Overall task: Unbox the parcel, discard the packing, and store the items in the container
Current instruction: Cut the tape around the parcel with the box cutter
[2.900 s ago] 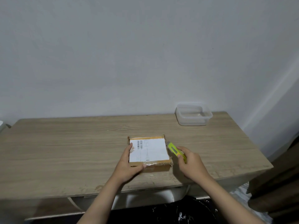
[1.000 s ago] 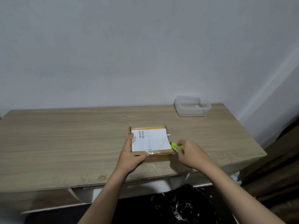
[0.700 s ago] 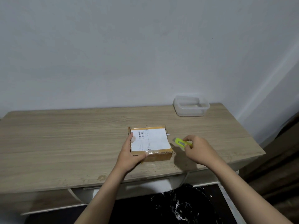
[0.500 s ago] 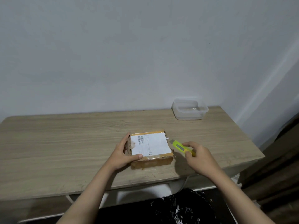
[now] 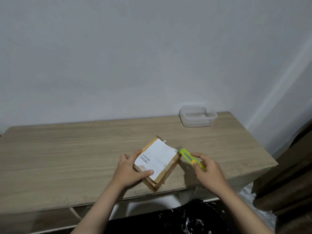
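Observation:
A small cardboard parcel [image 5: 160, 159] with a white shipping label lies turned at an angle near the front of the wooden table [image 5: 67, 152]. My left hand [image 5: 131, 168] grips its near-left corner, thumb on the label and fingers along the left edge. My right hand [image 5: 207, 171] holds a yellow-green utility knife [image 5: 190, 157], whose tip sits at the parcel's right corner. A clear plastic container [image 5: 197, 117] stands at the back right of the table with nothing visible inside.
A pale wall rises right behind the table. A dark curtain or piece of furniture [image 5: 290, 174] stands off the right edge. A black patterned bag or fabric [image 5: 194, 218] lies below the table's front edge.
My left hand has turned the parcel so that a corner points toward me. My right hand drew the knife back from the parcel's side, then brought its tip to the right corner.

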### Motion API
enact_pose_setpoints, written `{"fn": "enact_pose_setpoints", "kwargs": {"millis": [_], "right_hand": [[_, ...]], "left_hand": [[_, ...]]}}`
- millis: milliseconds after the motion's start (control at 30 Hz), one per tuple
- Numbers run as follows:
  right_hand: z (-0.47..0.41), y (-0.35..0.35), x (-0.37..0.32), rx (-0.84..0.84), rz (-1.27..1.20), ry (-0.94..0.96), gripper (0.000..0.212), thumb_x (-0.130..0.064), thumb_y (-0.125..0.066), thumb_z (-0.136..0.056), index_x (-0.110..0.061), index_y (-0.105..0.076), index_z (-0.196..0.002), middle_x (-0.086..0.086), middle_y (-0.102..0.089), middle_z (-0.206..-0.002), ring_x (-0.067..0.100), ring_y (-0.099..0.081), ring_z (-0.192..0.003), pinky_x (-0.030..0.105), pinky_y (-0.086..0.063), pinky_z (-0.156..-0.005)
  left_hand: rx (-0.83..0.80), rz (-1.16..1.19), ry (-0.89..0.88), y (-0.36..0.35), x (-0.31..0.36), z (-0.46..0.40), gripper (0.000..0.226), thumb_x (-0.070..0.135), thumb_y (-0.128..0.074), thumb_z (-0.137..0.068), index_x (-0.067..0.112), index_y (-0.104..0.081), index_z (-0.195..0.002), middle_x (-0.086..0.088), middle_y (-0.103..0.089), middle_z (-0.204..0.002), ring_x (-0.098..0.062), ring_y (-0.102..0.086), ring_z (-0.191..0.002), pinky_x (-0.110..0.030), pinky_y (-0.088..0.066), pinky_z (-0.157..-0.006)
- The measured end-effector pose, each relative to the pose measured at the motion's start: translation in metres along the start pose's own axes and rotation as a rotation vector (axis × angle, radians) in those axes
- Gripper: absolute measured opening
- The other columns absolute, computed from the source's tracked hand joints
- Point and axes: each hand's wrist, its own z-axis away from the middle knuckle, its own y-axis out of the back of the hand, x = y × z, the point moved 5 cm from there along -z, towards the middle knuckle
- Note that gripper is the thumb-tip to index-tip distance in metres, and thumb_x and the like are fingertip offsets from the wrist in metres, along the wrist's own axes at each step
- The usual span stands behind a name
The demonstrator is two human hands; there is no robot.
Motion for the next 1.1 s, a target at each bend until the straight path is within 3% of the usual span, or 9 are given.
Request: {"fn": "enact_pose_setpoints", "kwargs": {"millis": [167, 333, 433, 667, 833, 1000, 1100], "right_hand": [[0.005, -0.002, 0.015, 0.049, 0.018, -0.07, 0.032, -0.005, -0.054, -0.086, -0.017, -0.064, -0.113, -0.013, -0.052, -0.06, -0.002, -0.051, -0.047, 0.009, -0.038, -0.047], [0.009, -0.009, 0.03, 0.031, -0.043, -0.158, 0.03, -0.007, -0.053, -0.088, -0.024, -0.062, -0.111, -0.003, -0.062, -0.065, 0.005, -0.048, -0.036, 0.012, -0.037, -0.039], [0.011, -0.018, 0.037, -0.011, -0.168, -0.238, 0.03, -0.007, -0.05, -0.091, -0.031, -0.059, -0.106, 0.007, -0.065, -0.065, 0.011, -0.044, -0.027, 0.019, -0.038, -0.034], [0.017, -0.023, 0.037, -0.024, -0.274, -0.285, 0.034, -0.007, -0.049, -0.093, -0.038, -0.057, -0.103, 0.011, -0.065, -0.066, 0.013, -0.043, -0.027, 0.019, -0.037, -0.033], [0.019, -0.024, 0.036, -0.022, -0.176, -0.212, 0.031, -0.009, -0.051, -0.091, -0.036, -0.058, -0.106, 0.006, -0.066, -0.073, 0.005, -0.047, -0.032, 0.019, -0.039, -0.038], [0.025, -0.032, 0.037, -0.046, -0.13, -0.176, 0.036, -0.008, -0.052, -0.09, -0.04, -0.059, -0.103, -0.006, -0.062, -0.075, -0.003, -0.052, -0.042, 0.007, -0.035, -0.041], [0.025, -0.034, 0.039, -0.088, -0.166, -0.214, 0.035, -0.006, -0.05, -0.091, -0.038, -0.059, -0.104, -0.002, -0.062, -0.071, 0.004, -0.048, -0.031, 0.017, -0.038, -0.036]], "left_hand": [[-0.096, -0.121, -0.016, -0.014, 0.004, 0.022, 0.107, 0.083, -0.06, -0.038, 0.058, -0.024, -0.135, 0.009, -0.041, -0.108, -0.006, -0.052, -0.096, -0.025, -0.042, -0.083], [-0.185, -0.097, -0.049, -0.02, 0.008, 0.025, 0.112, 0.091, -0.058, -0.031, 0.066, -0.013, -0.131, 0.015, -0.047, -0.127, -0.007, -0.049, -0.116, -0.03, -0.042, -0.095], [-0.173, -0.027, -0.066, -0.02, 0.007, 0.025, 0.113, 0.088, -0.063, -0.03, 0.065, -0.016, -0.131, 0.018, -0.046, -0.138, -0.004, -0.043, -0.126, -0.031, -0.039, -0.102], [-0.114, -0.003, -0.03, -0.022, 0.009, 0.028, 0.12, 0.087, -0.063, -0.028, 0.057, -0.024, -0.137, 0.018, -0.047, -0.137, -0.004, -0.044, -0.125, -0.027, -0.04, -0.096], [-0.097, -0.001, -0.034, -0.022, 0.011, 0.029, 0.117, 0.078, -0.072, -0.032, 0.055, -0.026, -0.137, 0.017, -0.048, -0.136, -0.003, -0.045, -0.124, -0.023, -0.039, -0.093], [-0.082, 0.013, -0.028, -0.023, 0.009, 0.03, 0.119, 0.084, -0.068, -0.028, 0.056, -0.026, -0.136, 0.017, -0.048, -0.136, -0.003, -0.044, -0.125, -0.026, -0.04, -0.098], [-0.076, 0.011, -0.027, -0.023, 0.01, 0.03, 0.116, 0.077, -0.073, -0.033, 0.056, -0.026, -0.136, 0.016, -0.048, -0.136, -0.003, -0.044, -0.125, -0.029, -0.041, -0.1]]}}
